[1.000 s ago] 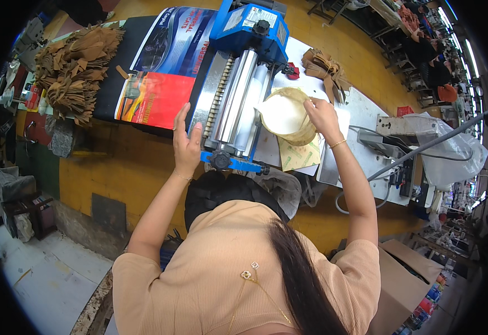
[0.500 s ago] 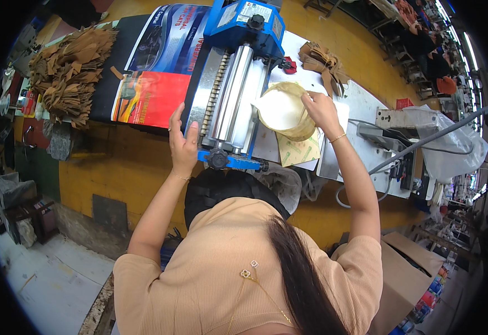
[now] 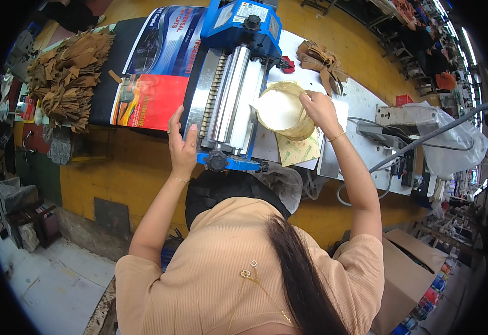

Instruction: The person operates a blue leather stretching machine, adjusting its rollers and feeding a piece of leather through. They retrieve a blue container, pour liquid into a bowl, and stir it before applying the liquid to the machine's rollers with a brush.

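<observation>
A blue roller machine (image 3: 244, 25) with long shiny metal rollers (image 3: 231, 97) stands on the bench in front of me. My left hand (image 3: 183, 142) is at its near left corner, fingers stretched and thumb apart, holding nothing. Right of the rollers is a stained, cream-coloured jug (image 3: 295, 129) of white liquid (image 3: 279, 110), its spout pointing at the rollers. My right hand (image 3: 319, 111) has its fingers closed at the jug's right rim. A bit of brown shows by those fingers; I cannot tell what it is. Patterned yellowish paper (image 3: 297, 149) lies partly under the jug.
Brown cut strips (image 3: 70, 78) are heaped at the far left. A red printed sheet (image 3: 157, 100) and a blue one (image 3: 171, 39) lie beside the machine. More brown strips (image 3: 322, 61) lie behind the jug. A grey cable (image 3: 434, 137) crosses at right, near a plastic bag (image 3: 456, 148).
Both hands and the jug are almost where they were. The view has shifted very slightly; nothing was taken hold of or let go.
</observation>
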Demonstrator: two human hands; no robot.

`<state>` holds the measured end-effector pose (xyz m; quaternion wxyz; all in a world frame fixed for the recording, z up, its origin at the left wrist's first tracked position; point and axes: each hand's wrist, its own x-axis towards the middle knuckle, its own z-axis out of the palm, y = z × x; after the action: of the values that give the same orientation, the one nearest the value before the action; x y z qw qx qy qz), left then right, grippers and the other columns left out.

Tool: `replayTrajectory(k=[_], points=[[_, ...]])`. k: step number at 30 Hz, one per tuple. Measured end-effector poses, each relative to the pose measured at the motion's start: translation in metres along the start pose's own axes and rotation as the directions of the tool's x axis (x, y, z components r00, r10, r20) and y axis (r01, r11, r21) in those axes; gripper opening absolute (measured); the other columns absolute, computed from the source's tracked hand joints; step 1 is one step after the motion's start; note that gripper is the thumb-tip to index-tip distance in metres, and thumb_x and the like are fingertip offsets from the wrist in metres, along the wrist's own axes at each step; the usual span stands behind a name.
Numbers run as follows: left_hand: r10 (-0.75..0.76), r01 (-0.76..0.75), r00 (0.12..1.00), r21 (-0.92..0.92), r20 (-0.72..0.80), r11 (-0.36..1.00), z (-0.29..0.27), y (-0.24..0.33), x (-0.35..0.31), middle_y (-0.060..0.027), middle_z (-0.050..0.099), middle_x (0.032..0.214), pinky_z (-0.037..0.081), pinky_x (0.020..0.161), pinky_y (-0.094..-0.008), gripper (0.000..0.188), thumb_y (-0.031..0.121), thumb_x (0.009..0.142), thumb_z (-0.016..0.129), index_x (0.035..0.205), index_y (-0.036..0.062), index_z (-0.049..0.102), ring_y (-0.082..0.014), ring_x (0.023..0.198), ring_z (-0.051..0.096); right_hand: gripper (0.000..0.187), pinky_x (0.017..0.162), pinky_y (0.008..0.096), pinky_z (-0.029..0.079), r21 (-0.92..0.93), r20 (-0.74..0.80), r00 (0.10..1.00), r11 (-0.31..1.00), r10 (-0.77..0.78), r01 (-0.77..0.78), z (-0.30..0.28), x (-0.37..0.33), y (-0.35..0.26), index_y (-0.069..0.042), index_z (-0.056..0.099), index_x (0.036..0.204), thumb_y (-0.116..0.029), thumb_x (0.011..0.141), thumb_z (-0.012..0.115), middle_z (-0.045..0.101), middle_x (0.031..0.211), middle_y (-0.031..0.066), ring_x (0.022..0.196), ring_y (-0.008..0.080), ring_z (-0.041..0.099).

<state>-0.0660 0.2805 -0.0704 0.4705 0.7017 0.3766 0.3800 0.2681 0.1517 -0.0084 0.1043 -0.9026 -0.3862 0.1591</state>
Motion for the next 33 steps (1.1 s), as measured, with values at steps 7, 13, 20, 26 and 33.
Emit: replayTrajectory(k=[7,13,20,26,33], points=[[0.003,-0.003,1.000,0.017,0.019,1.000,-0.0010,0.0016,0.0002,-0.0166,0.045,0.143,0.030,0.109,-0.0397,0.050,0.016,0.096,0.052,0.142,0.0023,0.040,-0.0265,0.134,0.040,0.044,0.075,0.0474,0.052,0.011,0.004,1.000,1.000,-0.001,0.000,-0.0012,-0.0014,-0.0006,0.000,0.071,0.084,-0.038,0.085,0.049,0.066,0.075,0.0280,0.076,0.0436,0.066],[0.004,-0.005,1.000,0.017,0.015,1.000,-0.0009,0.0016,0.0004,-0.0159,0.045,0.143,0.030,0.110,-0.0430,0.051,0.020,0.095,0.054,0.141,0.0025,0.041,-0.0293,0.133,0.042,0.043,0.075,0.0473,0.052,0.005,0.006,1.000,1.000,-0.008,0.007,-0.0019,-0.0015,-0.0016,0.000,0.071,0.085,-0.037,0.086,0.048,0.065,0.074,0.0277,0.076,0.0436,0.066],[0.006,-0.007,1.000,0.018,0.014,1.000,-0.0006,0.0022,0.0006,-0.0164,0.046,0.142,0.031,0.109,-0.0430,0.050,0.019,0.095,0.054,0.140,0.0024,0.042,-0.0295,0.132,0.043,0.042,0.076,0.0481,0.052,0.022,-0.020,0.999,0.999,-0.044,0.044,0.0002,-0.0013,0.0008,-0.001,0.071,0.085,-0.037,0.086,0.049,0.065,0.075,0.0284,0.077,0.0445,0.065],[0.011,-0.011,1.000,0.019,0.017,1.000,-0.0005,0.0017,0.0008,-0.0168,0.046,0.141,0.031,0.109,-0.0429,0.050,0.018,0.094,0.054,0.140,0.0020,0.042,-0.0294,0.131,0.043,0.042,0.077,0.0488,0.052,0.016,0.004,1.000,0.999,-0.028,0.028,-0.0008,-0.0013,0.0006,-0.002,0.072,0.088,-0.037,0.087,0.049,0.065,0.076,0.0290,0.079,0.0454,0.065],[0.012,-0.013,0.999,0.030,0.034,0.999,-0.0013,0.0025,0.0007,-0.0177,0.045,0.142,0.030,0.109,-0.0398,0.050,0.016,0.096,0.053,0.142,0.0020,0.040,-0.0273,0.134,0.041,0.042,0.079,0.0485,0.052,0.026,0.009,0.999,0.999,-0.035,0.035,-0.0031,-0.0034,-0.0025,-0.003,0.073,0.093,-0.037,0.088,0.048,0.065,0.078,0.0297,0.081,0.0453,0.065]])
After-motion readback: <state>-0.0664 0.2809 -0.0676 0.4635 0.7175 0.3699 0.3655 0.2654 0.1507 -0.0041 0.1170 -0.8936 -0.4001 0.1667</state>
